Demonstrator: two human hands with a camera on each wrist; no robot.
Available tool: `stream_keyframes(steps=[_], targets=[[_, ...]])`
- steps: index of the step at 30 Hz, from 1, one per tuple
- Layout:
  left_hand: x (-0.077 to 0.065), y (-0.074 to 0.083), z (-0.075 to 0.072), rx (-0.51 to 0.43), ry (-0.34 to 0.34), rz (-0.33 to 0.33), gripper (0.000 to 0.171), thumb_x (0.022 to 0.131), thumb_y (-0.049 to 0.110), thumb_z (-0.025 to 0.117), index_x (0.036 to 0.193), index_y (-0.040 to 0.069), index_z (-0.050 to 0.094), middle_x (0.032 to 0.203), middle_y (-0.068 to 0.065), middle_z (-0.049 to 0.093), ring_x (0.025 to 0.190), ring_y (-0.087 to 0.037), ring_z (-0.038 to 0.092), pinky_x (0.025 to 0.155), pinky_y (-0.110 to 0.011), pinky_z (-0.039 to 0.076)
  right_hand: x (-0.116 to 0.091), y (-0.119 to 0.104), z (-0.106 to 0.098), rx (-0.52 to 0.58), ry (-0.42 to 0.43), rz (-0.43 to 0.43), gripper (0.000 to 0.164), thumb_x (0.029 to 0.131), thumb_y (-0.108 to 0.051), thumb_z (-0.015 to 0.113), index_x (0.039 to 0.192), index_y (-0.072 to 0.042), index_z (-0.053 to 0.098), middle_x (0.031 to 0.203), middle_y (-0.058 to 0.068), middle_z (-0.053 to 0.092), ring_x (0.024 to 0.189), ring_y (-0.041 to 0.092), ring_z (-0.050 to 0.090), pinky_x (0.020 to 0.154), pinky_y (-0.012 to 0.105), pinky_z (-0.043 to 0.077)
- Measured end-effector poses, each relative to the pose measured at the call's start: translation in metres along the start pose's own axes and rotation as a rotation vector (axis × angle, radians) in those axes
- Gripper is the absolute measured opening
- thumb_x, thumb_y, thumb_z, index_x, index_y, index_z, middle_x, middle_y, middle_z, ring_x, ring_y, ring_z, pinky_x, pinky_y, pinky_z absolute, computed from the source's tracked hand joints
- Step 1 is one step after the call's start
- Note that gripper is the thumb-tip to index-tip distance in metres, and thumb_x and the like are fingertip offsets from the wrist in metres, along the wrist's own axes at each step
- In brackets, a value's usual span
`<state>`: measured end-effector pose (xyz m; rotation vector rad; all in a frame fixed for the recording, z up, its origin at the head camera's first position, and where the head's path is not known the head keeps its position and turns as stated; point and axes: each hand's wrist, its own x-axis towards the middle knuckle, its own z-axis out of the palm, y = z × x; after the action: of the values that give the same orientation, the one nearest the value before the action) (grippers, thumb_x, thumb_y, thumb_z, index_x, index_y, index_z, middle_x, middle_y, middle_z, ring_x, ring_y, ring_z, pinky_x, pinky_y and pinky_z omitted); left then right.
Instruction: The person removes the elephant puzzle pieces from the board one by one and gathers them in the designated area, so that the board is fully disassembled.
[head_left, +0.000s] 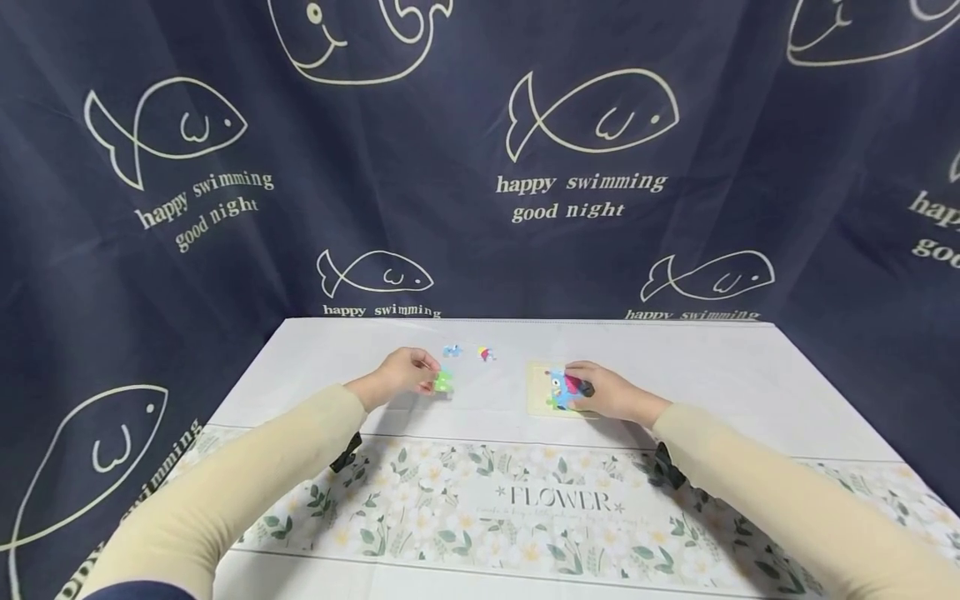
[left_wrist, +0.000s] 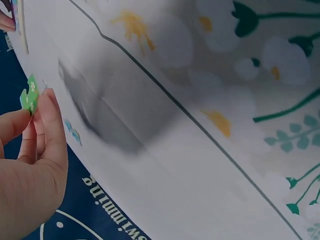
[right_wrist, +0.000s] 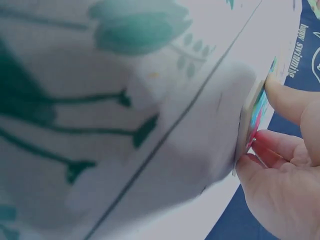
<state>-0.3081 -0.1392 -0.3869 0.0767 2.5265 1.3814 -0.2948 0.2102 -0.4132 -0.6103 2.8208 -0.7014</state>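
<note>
Green, white-flowered jigsaw piece (head_left: 444,382) sits at the fingertips of the left hand (head_left: 405,372) in the head view; the right hand (head_left: 611,393) rests on a colourful puzzle (head_left: 557,387) on a cream, flat board (head_left: 536,400). Left wrist: thumb and fingers pinch the piece — that grip is firm. Right wrist: bent fingers touch the puzzle — whether grasping, I cannot tell.

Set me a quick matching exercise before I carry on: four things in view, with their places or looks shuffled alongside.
Things:
1. green puzzle piece
2. puzzle board
3. blue puzzle piece
4. curtain

Places or looks:
A. loose on the table, touched by no hand
B. dark navy, fish-printed
C. pinched in the left hand
D. under the right hand

Pairs: 1-C, 2-D, 3-A, 4-B
</note>
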Motion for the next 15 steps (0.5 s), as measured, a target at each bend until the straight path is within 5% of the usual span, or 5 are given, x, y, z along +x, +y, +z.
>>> stream_keyframes(steps=[15], targets=[[0.0027,-0.0094,-0.0066,0.007,0.038,-0.024,0.01,0.093,0.001,0.059,0.101,-0.004,0.062,0.084,-0.011,0.063,0.067,-0.015,0.065,0.072,-0.031,0.06,-0.0058,-0.004,-0.0013,0.013,0.084,0.048,0.066,0.083,-0.019,0.077,0.135,0.009,0.048,0.142,0.027,0.045,0.134,0.045,0.039,0.112,0.053,0.032]])
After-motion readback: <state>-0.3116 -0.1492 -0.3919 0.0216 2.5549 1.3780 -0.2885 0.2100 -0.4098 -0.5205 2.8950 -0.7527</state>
